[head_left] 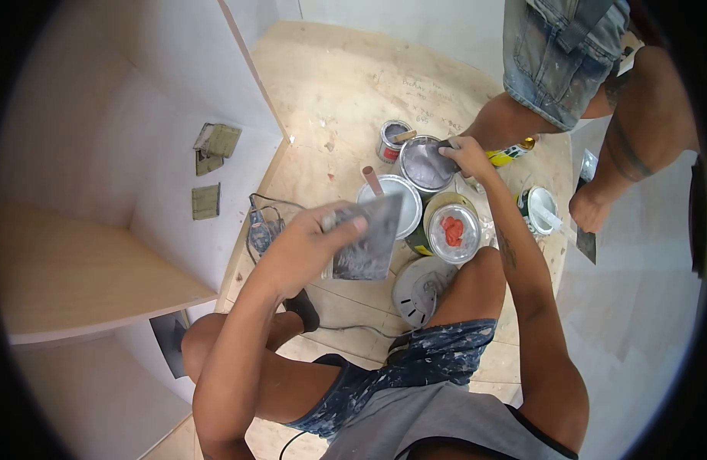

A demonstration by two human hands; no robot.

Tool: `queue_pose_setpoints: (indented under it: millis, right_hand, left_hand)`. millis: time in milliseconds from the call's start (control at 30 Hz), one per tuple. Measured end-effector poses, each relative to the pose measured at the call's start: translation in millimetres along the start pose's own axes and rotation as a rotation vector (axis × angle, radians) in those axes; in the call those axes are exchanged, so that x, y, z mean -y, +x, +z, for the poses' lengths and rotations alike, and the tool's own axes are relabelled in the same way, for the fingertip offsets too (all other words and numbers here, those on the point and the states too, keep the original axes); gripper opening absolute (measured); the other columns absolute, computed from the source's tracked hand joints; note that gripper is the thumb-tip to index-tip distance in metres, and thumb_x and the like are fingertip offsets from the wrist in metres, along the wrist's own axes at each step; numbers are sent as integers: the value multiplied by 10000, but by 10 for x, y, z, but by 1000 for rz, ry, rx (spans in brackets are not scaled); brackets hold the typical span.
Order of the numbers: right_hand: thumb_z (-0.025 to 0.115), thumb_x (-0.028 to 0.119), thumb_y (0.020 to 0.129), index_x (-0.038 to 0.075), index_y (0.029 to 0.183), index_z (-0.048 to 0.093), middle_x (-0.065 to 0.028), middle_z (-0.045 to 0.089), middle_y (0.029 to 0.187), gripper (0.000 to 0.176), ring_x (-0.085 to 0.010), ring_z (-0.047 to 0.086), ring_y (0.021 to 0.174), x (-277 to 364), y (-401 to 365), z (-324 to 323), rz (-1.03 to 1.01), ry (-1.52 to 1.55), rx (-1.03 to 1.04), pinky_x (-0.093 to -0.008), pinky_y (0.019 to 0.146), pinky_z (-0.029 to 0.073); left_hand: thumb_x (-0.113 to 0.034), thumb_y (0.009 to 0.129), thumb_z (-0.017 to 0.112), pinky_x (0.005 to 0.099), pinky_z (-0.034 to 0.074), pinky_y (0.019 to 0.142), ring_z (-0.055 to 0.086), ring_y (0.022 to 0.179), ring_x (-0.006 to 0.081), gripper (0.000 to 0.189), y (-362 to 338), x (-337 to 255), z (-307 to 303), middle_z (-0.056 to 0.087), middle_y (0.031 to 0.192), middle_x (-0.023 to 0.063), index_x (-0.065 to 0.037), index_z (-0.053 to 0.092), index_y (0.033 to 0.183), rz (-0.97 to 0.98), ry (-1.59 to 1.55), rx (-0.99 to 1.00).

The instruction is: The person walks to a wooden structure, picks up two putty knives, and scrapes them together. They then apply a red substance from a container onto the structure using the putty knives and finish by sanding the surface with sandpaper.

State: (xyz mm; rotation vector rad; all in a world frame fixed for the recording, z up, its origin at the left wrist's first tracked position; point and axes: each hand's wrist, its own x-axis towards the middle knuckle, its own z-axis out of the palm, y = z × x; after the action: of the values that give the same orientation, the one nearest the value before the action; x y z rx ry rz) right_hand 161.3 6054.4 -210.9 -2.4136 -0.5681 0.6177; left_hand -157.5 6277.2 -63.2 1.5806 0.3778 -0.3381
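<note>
**Both hands gripping tools over a cluster of filler tins**

The left hand is clasping a flat, smeared metal plate, thumb lying across its face, and is holding it up over the plywood floor. The right hand is curling around a dark-handled tool above a tin of grey paste; I'm not making out the tool's far end clearly. Just beside that tin, a smaller can is standing with a wooden stick across its top, and a white-rimmed tub is sitting partly behind the plate. Nearer the knees, a red lump is lying on top of a can. Off to the left, a power tool is resting near the cabinet, where worn sanding pads are lying. Across the tins, a co-worker in denim shorts is staying close by.
</note>
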Motion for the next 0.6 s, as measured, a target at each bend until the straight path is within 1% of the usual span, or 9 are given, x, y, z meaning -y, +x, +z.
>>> queue_pose_setpoints:
  millis: [33, 67, 133, 200, 267, 300, 367, 467, 600]
  right_hand:
    - [679, 255, 829, -35, 992, 679, -145, 691, 819, 333, -213, 627, 738, -14, -75, -16, 4, 160, -24, -350, 707, 474]
    - [679, 255, 829, -35, 992, 679, -145, 691, 819, 333, -213, 627, 738, -30, -153, 0, -5, 161, -28, -350, 707, 474]
    - [687, 245, 835, -15, 995, 689, -99, 688, 805, 305, -155, 607, 761, -115, -274, 76, -77, 287, -274, -318, 739, 465]
    - [678, 216, 846, -4, 998, 692, -104, 670, 822, 268, -175, 615, 792, -213, -279, 146, -59, 349, -324, -308, 778, 462]
    - [657, 188, 852, 47, 1025, 709, -105, 656, 864, 229, -237, 622, 813, -355, -242, 186, -417, 163, -421, -331, 779, 468]
    - [657, 188, 852, 47, 1025, 709, -105, 656, 864, 229, -237, 622, 813, -363, -252, 201, -416, 170, -425, -331, 779, 468]
    - [643, 178, 843, 101, 1035, 722, -112, 645, 925, 221, -304, 605, 885, -353, -211, 258, -432, -157, -338, -379, 801, 473]
    - [638, 166, 827, 131, 1019, 730, -113, 647, 952, 216, -326, 586, 930, -443, -51, 500, -498, -327, -312, -424, 821, 470]
    - [629, 145, 820, 155, 1007, 737, -118, 638, 980, 216, -329, 579, 968, -297, -46, 680, -457, -341, -270, -433, 871, 463]
  left_hand:
    - [-249, 934, 627, 271, 483, 782, 610, 848, 135, 325, 78, 83, 14, 663, 1006, 72, 11, 620, 1130, 0, -238, -117]
    - [-265, 951, 604, 260, 493, 765, 623, 819, 115, 329, 155, 162, 24, 670, 971, 64, 23, 642, 1103, 1, -477, -234]
    - [-281, 952, 606, 248, 504, 726, 631, 829, 115, 358, 292, 304, 25, 672, 941, 81, 49, 640, 1087, 24, -566, -287]
    - [-255, 954, 597, 266, 537, 709, 653, 851, 148, 348, 378, 368, 1, 669, 973, 101, 55, 613, 1112, -40, -641, -347]
    - [-229, 953, 593, 279, 550, 707, 659, 855, 160, 338, 412, 305, 60, 663, 996, 110, 57, 595, 1132, 1, -690, -350]
    - [-203, 952, 588, 291, 563, 704, 665, 860, 173, 330, 408, 267, 114, 657, 1020, 119, 59, 576, 1153, 40, -742, -346]
    - [-183, 948, 587, 305, 566, 743, 665, 871, 178, 330, 385, 234, 165, 650, 1043, 124, 61, 562, 1169, 62, -695, -319]
    - [-159, 941, 592, 317, 562, 788, 663, 888, 178, 325, 398, 195, 235, 646, 1063, 126, 63, 555, 1175, 105, -651, -283]
    - [-160, 943, 591, 308, 545, 801, 656, 893, 165, 306, 407, 181, 261, 651, 1054, 115, 64, 573, 1151, 144, -658, -286]
